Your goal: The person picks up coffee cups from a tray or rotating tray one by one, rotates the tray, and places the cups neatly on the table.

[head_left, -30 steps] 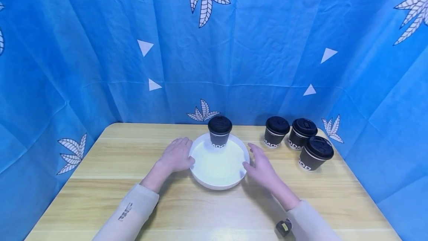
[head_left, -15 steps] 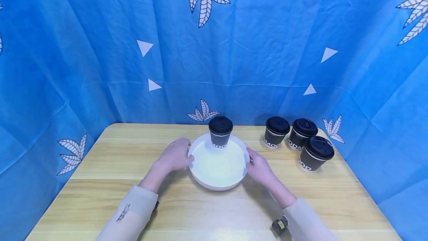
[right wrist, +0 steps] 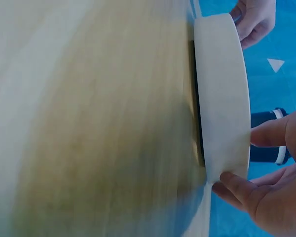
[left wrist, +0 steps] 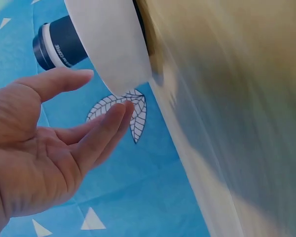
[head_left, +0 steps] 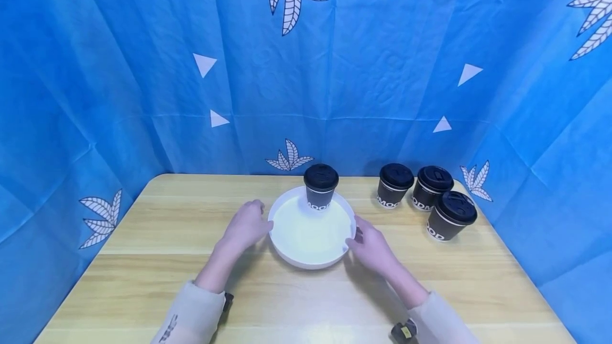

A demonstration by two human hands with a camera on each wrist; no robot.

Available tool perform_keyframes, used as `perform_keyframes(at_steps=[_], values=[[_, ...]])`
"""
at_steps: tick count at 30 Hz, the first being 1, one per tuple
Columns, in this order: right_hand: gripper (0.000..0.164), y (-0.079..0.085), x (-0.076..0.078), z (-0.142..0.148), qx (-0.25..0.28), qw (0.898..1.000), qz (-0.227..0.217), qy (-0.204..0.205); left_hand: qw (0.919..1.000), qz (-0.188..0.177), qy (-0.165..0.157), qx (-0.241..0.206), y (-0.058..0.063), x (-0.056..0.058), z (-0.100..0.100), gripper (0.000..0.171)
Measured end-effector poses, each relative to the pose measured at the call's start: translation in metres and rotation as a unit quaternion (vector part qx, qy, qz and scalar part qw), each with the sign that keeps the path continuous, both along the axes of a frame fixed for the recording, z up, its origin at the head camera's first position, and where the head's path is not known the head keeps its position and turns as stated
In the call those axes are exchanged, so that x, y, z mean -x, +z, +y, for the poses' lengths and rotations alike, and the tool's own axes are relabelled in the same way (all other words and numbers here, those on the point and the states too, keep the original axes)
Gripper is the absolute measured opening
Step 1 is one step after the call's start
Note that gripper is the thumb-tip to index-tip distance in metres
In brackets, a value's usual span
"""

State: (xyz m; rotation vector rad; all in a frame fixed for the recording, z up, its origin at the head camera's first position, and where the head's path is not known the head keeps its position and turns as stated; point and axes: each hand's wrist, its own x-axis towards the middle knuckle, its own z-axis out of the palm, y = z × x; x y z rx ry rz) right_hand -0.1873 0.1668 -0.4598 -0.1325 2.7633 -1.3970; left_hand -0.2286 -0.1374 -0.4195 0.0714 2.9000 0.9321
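Note:
A white round tray (head_left: 306, 238) with a low wall sits mid-table, a dark strip showing under its edge (right wrist: 197, 106). Towards its back stands an upright black paper cup (head_left: 320, 190) with a black lid. My right hand (head_left: 373, 248) is at the tray's right side; in the right wrist view its thumb (right wrist: 269, 134) lies over the rim and its fingers (right wrist: 237, 185) meet the outer wall. On the left side, my left hand (head_left: 246, 227) has its fingers loosely extended. The left wrist view shows a gap between that hand (left wrist: 54, 133) and the tray wall (left wrist: 111, 44).
Three more black lidded cups stand at the back right: one nearer the tray (head_left: 394, 187), one behind (head_left: 431, 187) and one in front (head_left: 450, 216). The wooden table (head_left: 158, 227) is enclosed by a blue patterned curtain (head_left: 306, 84).
The tray has turned a little, carrying the cup to the right and rotating its lettering. My right hand has closed onto the rim; my left hand has drawn slightly away from it.

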Motion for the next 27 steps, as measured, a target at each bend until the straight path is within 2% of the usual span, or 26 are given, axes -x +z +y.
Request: perform_keyframes(at_steps=[4,9,14,20,27], values=[[0.071,0.000,-0.004,-0.001,0.003,1.000,-0.004,-0.005,1.0000,0.001,-0.005,0.001,-0.001,-0.004,0.003,0.053],[0.073,0.000,-0.010,-0.001,-0.005,1.000,0.002,-0.001,0.9996,-0.015,-0.006,-0.021,-0.005,-0.004,0.006,0.039],[0.065,0.003,-0.011,0.003,-0.007,1.000,0.001,-0.001,0.9989,-0.028,-0.002,-0.039,-0.007,-0.002,0.008,0.046],[0.055,0.004,0.005,0.016,0.016,0.999,0.002,-0.030,0.9994,-0.016,-0.004,-0.030,-0.008,0.006,0.008,0.048],[0.051,-0.002,0.029,0.022,0.044,0.998,0.008,-0.041,0.9998,-0.005,0.001,-0.019,-0.014,0.018,0.011,0.046]])
